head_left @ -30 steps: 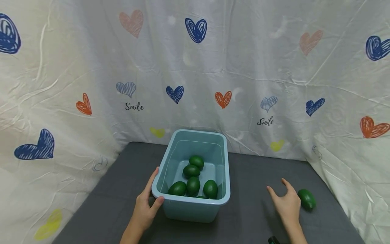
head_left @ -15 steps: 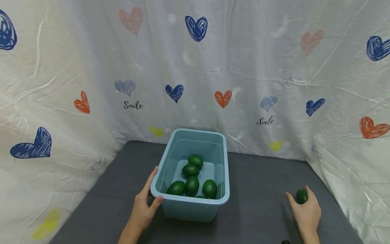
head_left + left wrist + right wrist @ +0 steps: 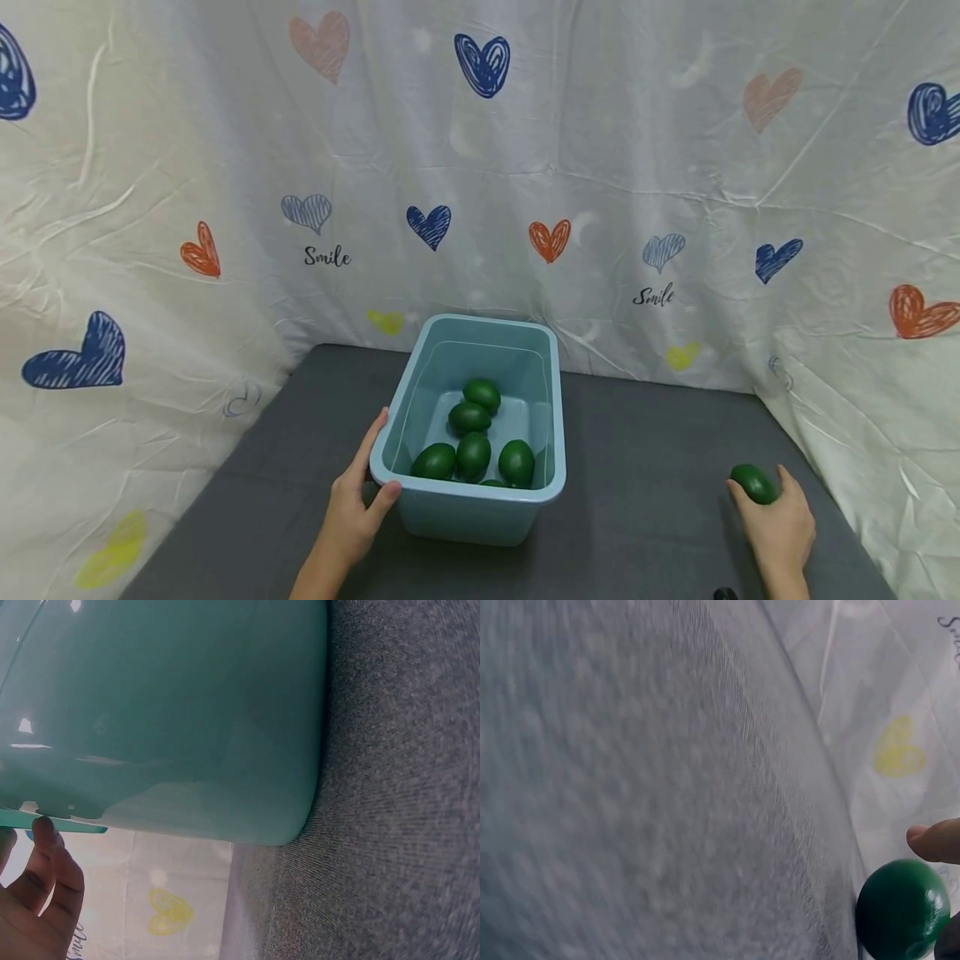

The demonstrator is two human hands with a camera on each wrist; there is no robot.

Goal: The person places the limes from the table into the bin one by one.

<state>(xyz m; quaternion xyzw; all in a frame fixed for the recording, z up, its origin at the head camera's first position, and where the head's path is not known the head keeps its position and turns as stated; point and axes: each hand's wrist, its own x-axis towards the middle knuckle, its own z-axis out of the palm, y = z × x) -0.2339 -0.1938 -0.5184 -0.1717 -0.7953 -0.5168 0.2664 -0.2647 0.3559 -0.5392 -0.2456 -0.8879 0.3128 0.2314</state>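
A light blue plastic bin [image 3: 468, 512] stands on the dark cloth, holding several glossy dark green oval fruits [image 3: 473, 457]. My left hand [image 3: 352, 508] grips its near left corner, thumb by the front rim and fingers along the side; in the left wrist view, curled fingers [image 3: 56, 862] meet the rim. Far right on the cloth lies one more green oval fruit [image 3: 753, 484]. My right hand [image 3: 780, 525] is around it, thumb by its left end and a finger by its right. In the right wrist view a fingertip [image 3: 922, 838] sits just clear of this fruit [image 3: 901, 909].
Dark grey cloth [image 3: 637, 467] covers the table. A white curtain [image 3: 600, 125] printed with hearts hangs behind and along both sides, close behind the bin and beside the right-hand fruit. A small black object [image 3: 725, 593] shows at the bottom edge near my right wrist.
My right hand has moved right, from left of the loose fruit to around it. The fruit lies in about the same place. My left hand and the bin have stayed put.
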